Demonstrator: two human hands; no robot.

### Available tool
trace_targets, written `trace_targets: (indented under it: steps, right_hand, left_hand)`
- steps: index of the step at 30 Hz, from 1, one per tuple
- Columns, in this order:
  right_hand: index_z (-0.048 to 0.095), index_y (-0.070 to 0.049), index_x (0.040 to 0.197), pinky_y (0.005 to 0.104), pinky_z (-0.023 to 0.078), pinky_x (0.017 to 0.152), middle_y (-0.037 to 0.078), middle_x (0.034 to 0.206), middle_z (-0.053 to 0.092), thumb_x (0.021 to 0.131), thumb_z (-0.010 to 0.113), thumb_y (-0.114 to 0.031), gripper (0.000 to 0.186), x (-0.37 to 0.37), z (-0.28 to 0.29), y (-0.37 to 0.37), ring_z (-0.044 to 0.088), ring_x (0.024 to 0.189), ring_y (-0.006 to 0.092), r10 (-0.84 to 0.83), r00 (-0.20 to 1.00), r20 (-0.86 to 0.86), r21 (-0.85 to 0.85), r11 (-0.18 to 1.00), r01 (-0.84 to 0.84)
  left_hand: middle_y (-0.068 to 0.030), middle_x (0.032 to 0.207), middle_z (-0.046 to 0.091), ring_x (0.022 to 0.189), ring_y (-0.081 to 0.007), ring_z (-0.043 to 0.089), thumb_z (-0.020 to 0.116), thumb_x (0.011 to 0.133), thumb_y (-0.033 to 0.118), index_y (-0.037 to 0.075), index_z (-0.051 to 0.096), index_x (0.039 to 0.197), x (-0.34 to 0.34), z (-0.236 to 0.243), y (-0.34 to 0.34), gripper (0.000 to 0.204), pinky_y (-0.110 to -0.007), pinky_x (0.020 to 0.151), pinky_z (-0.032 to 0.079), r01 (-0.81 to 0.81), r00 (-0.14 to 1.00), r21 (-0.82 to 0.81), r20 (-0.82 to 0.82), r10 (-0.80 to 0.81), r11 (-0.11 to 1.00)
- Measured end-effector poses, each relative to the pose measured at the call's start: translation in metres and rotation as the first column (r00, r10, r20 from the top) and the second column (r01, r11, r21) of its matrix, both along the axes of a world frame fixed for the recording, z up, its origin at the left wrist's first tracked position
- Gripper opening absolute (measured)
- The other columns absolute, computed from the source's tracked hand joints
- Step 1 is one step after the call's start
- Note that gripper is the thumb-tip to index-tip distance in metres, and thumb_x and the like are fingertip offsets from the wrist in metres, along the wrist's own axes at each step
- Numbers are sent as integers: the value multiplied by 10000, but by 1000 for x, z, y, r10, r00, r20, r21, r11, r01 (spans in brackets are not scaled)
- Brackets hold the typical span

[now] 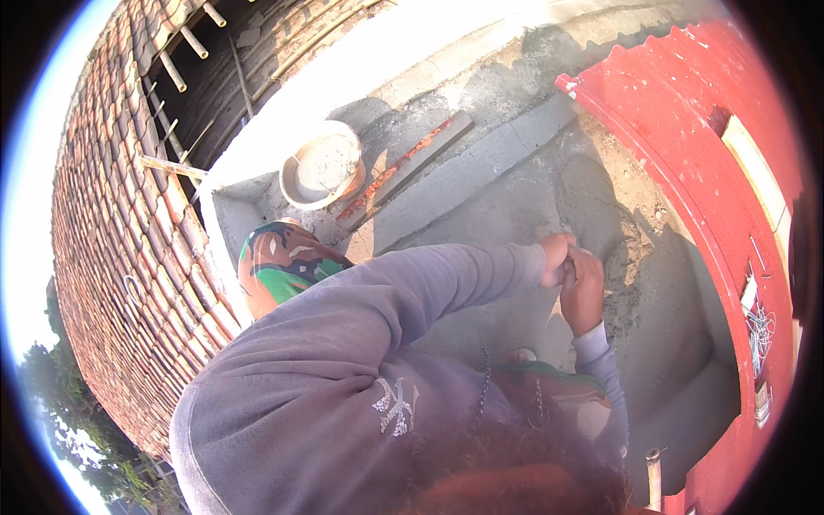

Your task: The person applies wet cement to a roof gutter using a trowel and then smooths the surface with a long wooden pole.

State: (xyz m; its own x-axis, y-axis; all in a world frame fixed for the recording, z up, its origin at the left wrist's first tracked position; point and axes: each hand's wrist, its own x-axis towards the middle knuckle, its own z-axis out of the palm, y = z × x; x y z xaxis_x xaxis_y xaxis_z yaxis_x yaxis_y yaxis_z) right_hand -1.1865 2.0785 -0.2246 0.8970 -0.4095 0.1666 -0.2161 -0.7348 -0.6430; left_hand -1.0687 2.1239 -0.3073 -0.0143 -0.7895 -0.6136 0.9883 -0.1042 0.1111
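My left hand (554, 259) and my right hand (584, 296) are together, touching, right of centre. Fingers of both are curled closed. Whatever they grip, if anything, is hidden by the hands themselves. Beneath and around them spreads a grey mortar surface (592, 202), smooth in places, with a rough, crumbly brown patch (639, 245) to their right. My left arm, in a grey sleeve (455, 279), reaches across from the left. From below, the other grey sleeve (603, 365) leads to my right hand.
Beyond my camouflage-clad knee (292, 262) stands a round bucket (287, 184) containing grey mix. A long straight bar (421, 163) with an orange-red edge lies beside it. Red corrugated sheeting (687, 81) curves along the right, bearing tangled wire (760, 330). A tiled roof (120, 232) slopes at left.
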Motion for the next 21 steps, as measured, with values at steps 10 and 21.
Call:
trace_targets:
  steps: [10,21]
  right_hand:
    - [508,58,1453,449,376,1146,201,1445,582,1033,541,-150,470,-9,23,-21,538,1338,361,-93,991,101,2,996,93]
    - [664,-16,1309,380,538,949,202,1199,725,1025,600,-222,356,-271,-114,44,701,1109,259,-845,336,-416,8,366,931]
  left_hand:
    - [-106,830,625,740,-236,676,473,1059,106,-2,548,1019,211,-10,10,137,-315,656,628,-391,906,107,-130,402,914]
    - [-114,1493,371,1335,-345,399,389,1033,298,150,290,1498,636,278,394,497,-473,1097,364,-909,213,176,975,59,377]
